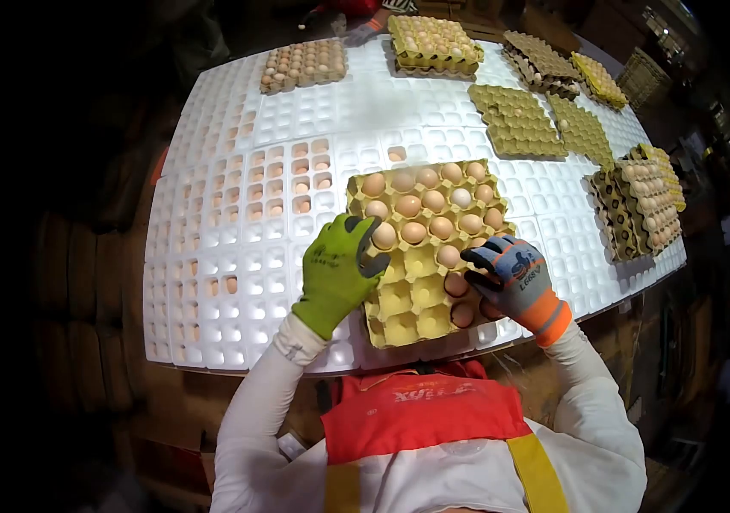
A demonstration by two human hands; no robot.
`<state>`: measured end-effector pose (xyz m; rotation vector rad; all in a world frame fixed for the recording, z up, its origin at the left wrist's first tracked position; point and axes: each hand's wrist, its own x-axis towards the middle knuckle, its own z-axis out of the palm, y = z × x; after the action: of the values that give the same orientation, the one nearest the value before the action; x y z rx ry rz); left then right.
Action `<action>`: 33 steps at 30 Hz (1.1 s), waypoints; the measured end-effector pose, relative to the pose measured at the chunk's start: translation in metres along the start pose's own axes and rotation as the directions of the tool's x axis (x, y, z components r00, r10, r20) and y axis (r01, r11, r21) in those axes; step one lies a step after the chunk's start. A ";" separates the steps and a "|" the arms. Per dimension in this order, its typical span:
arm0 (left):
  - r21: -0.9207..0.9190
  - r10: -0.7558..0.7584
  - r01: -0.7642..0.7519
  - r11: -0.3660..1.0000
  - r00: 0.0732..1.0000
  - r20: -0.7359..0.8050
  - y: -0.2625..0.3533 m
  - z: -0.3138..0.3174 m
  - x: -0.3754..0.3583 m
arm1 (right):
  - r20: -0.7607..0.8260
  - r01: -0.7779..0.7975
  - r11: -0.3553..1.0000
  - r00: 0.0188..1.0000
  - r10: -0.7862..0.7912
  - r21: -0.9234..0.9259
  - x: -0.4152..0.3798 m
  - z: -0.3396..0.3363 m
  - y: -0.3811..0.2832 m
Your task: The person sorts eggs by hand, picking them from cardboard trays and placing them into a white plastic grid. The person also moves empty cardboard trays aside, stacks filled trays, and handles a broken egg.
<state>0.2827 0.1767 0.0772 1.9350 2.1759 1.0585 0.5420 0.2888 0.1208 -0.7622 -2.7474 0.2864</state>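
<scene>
1. Eggs sit in a yellow moulded-pulp tray (395, 303) at the centre of a counter (553, 248) covered with white dimpled plastic; bare cups show at the tray's 7 o'clock corner.

2. The left hand (335, 265), in a lime-green glove with dark fingertips, curves at the tray's 9 o'clock edge, thumb and forefinger apart beside a smooth tan egg (384, 235). Whether they touch it, the view does not tell.

3. The right hand (514, 278), gloved in grey and orange, reaches over the tray's 4 o'clock side, fingers bent among the eggs; whether they grip one is hidden.

4. Each egg looks light, stiff-shelled and fragile, its smooth curve likely to slip under a loose hold. The widest part, pinched gently between padded fingertips and thumb, appears the safest grip.

5. The pulp tray seems light but flexible, and its load probably makes it sag; two opposite rims, at 3 and 9 o'clock, look the best places to hold it level.

6. Around it stand a yellow egg-filled stack (436, 43) at 12 o'clock, a brown tray of eggs (305, 67) at 11 and another person's gloved hand (360, 34) near 12.
</scene>
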 end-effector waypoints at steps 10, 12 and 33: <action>-0.512 -0.291 0.301 0.805 0.951 0.101 -0.018 0.033 0.005 | 0.035 0.001 0.996 0.999 0.002 -0.095 0.056 0.029 -0.003; -0.745 -0.336 0.281 0.605 0.939 0.081 -0.028 0.023 0.015 | 0.092 0.093 0.968 0.993 -0.073 -0.232 0.080 0.056 0.004; -0.073 0.067 -0.032 0.997 0.831 0.552 -0.073 0.035 0.095 | -0.051 0.064 0.997 0.997 -0.062 0.038 0.068 0.084 -0.004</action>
<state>0.2150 0.2788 0.0510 1.9591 1.7534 0.4614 0.4573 0.3118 0.0569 -0.6627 -2.7047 0.3041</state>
